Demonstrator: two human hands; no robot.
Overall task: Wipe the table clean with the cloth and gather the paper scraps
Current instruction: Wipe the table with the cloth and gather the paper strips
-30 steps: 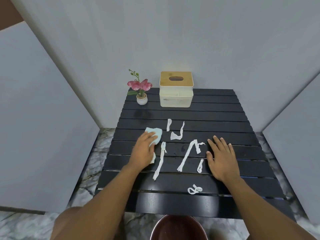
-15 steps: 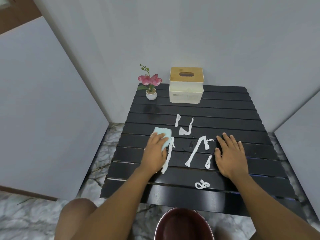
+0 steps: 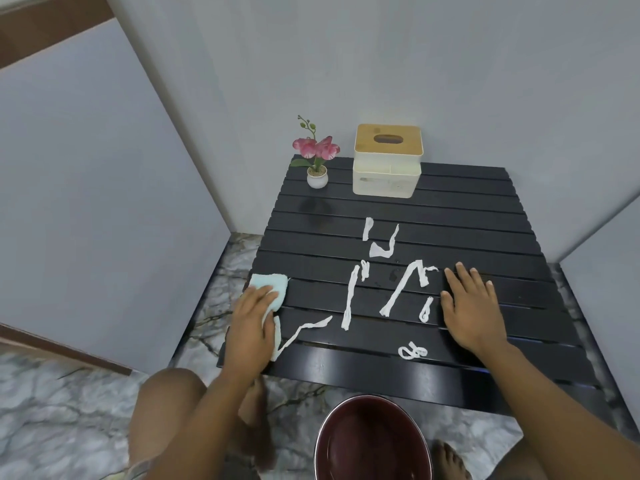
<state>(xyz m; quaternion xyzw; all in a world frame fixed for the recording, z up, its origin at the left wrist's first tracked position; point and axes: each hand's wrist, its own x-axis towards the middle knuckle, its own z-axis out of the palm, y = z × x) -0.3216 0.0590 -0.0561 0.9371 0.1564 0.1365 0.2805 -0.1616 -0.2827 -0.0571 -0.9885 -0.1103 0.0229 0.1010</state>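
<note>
Head view: left hand (image 3: 250,325), fingers straight, on the cloth (image 3: 270,284); right hand (image 3: 472,311) splayed flat on the table (image 3: 485,209).

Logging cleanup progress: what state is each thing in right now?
cloth, flat under the left hand at the table's left edge.
left hand, pressing the cloth.
right hand, flat on the table, empty.
paper scraps, scattered, ungathered.
tissue box, lid on.
orchid pot, upright.
bowl, empty.
</note>
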